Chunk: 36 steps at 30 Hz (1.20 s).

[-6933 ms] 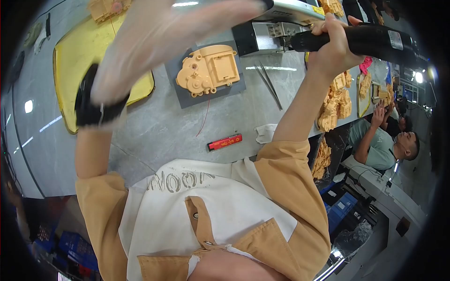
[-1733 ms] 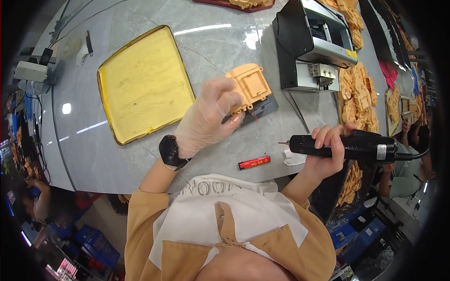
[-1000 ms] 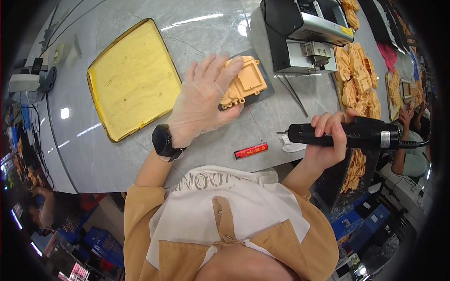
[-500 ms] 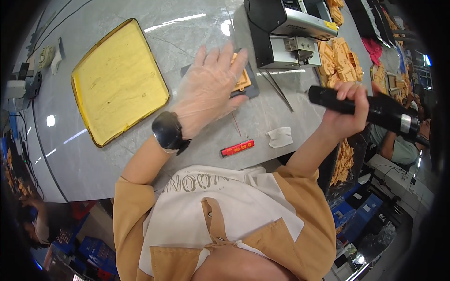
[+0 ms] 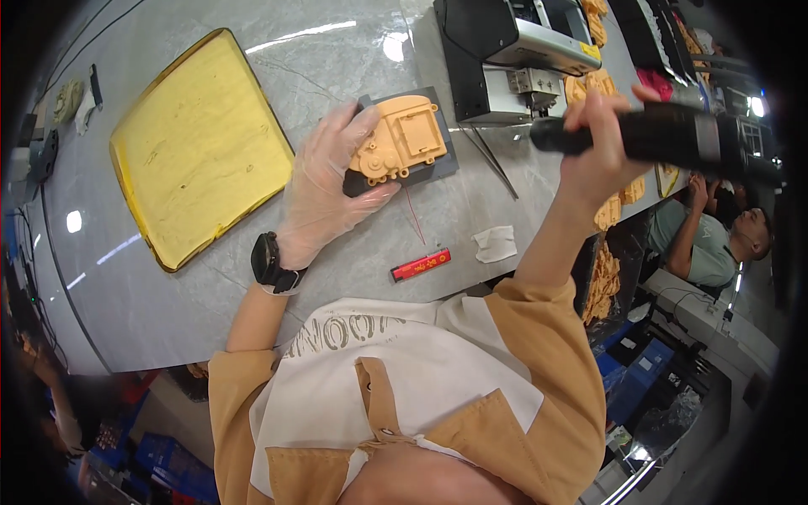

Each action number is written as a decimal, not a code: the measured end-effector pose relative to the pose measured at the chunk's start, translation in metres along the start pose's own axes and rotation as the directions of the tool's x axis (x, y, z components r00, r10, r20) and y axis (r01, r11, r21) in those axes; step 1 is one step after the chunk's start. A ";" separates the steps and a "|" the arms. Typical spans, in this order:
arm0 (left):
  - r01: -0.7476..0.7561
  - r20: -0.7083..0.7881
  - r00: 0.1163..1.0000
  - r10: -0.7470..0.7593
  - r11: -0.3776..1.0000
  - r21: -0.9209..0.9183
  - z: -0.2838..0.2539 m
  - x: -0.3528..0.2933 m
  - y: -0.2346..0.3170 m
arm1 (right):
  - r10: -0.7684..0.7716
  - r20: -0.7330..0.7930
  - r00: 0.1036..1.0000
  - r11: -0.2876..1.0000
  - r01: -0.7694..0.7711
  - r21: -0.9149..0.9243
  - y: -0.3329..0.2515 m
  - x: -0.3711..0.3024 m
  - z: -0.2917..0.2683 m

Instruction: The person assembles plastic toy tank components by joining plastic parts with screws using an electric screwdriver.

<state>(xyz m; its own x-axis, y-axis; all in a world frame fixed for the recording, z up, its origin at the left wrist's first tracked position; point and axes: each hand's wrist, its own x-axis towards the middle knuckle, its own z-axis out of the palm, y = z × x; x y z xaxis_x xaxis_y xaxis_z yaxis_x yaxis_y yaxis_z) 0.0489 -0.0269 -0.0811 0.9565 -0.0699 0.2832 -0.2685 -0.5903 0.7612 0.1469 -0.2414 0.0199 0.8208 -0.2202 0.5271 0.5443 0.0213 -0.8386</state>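
– What's done so far?
– The orange casing (image 5: 390, 133) sits on the dark block (image 5: 449, 150), right of the yellow tray (image 5: 202, 151); the black screwdriver (image 5: 669, 133) is apart from it, and how much is left I can't tell
– And the hands?
– The gloved left hand (image 5: 318, 178) curls round the casing's left side, thumb on the near edge; the right hand (image 5: 604, 150), raised on the right, grips the screwdriver
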 end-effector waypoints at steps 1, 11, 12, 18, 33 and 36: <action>0.009 -0.010 1.000 -0.010 1.000 -0.013 0.002 0.003 -0.001 | 0.024 0.014 1.000 0.994 -0.026 0.104 -0.012 -0.015 0.001; -0.030 -0.034 0.999 0.028 0.998 -0.050 0.004 -0.006 -0.001 | 0.051 0.223 0.973 0.976 -0.097 0.198 -0.033 -0.053 0.042; -0.029 -0.036 0.999 0.027 0.999 -0.042 0.005 -0.007 -0.001 | 0.053 0.225 0.973 0.977 -0.097 0.189 -0.031 -0.054 0.044; -0.021 -0.033 0.999 0.019 0.998 -0.066 0.003 -0.008 -0.006 | 0.086 0.256 0.963 0.996 -0.076 -0.051 -0.015 -0.060 0.059; 0.013 -0.047 0.999 -0.014 1.000 -0.027 0.004 -0.024 0.000 | -0.009 0.116 0.993 0.938 -0.032 0.345 -0.008 -0.072 0.040; 0.055 -0.015 0.998 -0.056 0.997 -0.047 0.004 -0.025 0.005 | -0.132 -0.034 0.991 0.950 0.137 0.282 -0.022 -0.019 -0.022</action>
<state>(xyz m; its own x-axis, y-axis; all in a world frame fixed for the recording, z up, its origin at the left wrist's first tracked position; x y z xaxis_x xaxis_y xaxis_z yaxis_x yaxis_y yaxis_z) 0.0244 -0.0313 -0.0864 0.9682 -0.0250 0.2488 -0.2205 -0.5549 0.8022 0.1159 -0.2593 0.0255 0.7352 -0.2538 0.6286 0.6778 0.2650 -0.6858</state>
